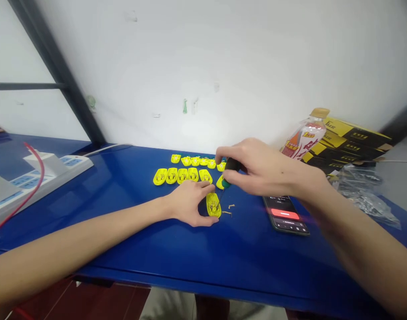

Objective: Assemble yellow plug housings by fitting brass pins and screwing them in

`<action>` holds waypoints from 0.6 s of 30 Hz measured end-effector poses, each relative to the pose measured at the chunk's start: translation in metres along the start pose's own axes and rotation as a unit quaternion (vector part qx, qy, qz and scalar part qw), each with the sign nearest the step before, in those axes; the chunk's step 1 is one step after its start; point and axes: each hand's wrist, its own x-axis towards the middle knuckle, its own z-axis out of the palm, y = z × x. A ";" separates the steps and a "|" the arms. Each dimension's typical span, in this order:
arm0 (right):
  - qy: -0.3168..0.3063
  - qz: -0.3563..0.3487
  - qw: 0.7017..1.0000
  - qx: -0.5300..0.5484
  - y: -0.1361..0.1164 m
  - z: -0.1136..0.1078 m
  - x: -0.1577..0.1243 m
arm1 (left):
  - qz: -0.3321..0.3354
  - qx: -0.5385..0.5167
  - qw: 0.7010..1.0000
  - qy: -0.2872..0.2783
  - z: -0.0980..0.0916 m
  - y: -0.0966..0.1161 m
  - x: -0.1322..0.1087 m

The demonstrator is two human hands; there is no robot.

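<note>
- Reference: clock positions are taken from the yellow plastic shell (213,205), with 12 o'clock toward the wall (203,66). The shell sits on the blue worktop (123,235), near the front edge.
- Left hand (188,202): the left fingers (198,189) are slightly spread and, with the thumb, grip the shell from its 9 o'clock side.
- Right hand (257,169): the right fingers (225,153) are curled and pressed together around the dark handle of a screwdriver (232,166), which has a green collar. The tool stands tilted at 12 o'clock, just beside the shell.
- Obstructions: the right hand and screwdriver partly hide the right ends of both rows of parts. The exact position of the screwdriver tip is too thin to tell.
- Parts count: twelve more yellow shells lie at 11 to 12 o'clock, in a far row (195,161) of six and a near row (182,176) of six.
- Loose items: two small tan pieces (230,206) lie at 3 o'clock, just beside the shell.
- At 3 o'clock: one smartphone (285,214) lies screen up, under the right hand but apart from it.
- At 2 o'clock: one plastic bottle (305,135), a stack of yellow-and-black boxes (346,144), and one clear plastic bag (363,195).
- At 9 o'clock: one white power strip (40,182), crossed by one red cable (38,189).
</note>
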 end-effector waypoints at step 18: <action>-0.002 -0.001 0.998 0.061 0.010 0.005 0.002 | -0.008 -0.006 1.000 0.001 0.001 0.000 -0.003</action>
